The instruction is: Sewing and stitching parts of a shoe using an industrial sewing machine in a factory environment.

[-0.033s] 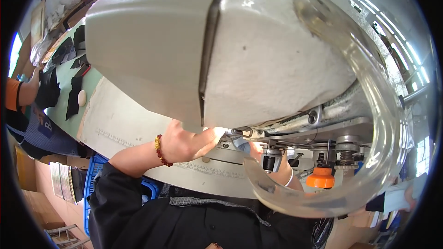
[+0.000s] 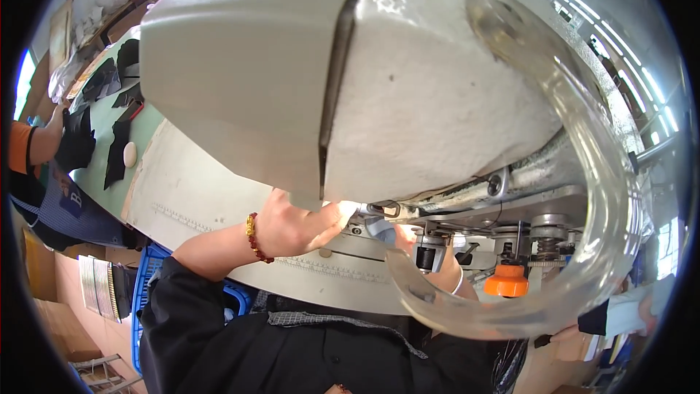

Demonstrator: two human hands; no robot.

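A pale sewing machine head (image 2: 240, 80) fills the upper middle and hides much of the work area. My left hand (image 2: 302, 228), with a red and yellow bead bracelet (image 2: 252, 237), reaches in under it beside the metal needle area (image 2: 379, 209). Its thumb side shows; the other fingers are hidden behind the machine. Mostly covered by metal machine parts, my right hand (image 2: 446, 277) is on the other side of the needle area, with a white band (image 2: 459, 282) at its wrist. Whatever either hand touches there is hidden.
A clear curved plastic guard (image 2: 609, 197) arcs down the right side, near an orange knob (image 2: 506, 281). A pale worktop with a printed ruler (image 2: 182, 219) lies beneath. Farther left, a person in an apron (image 2: 80, 204) stands by black pieces (image 2: 117, 153) on a green table.
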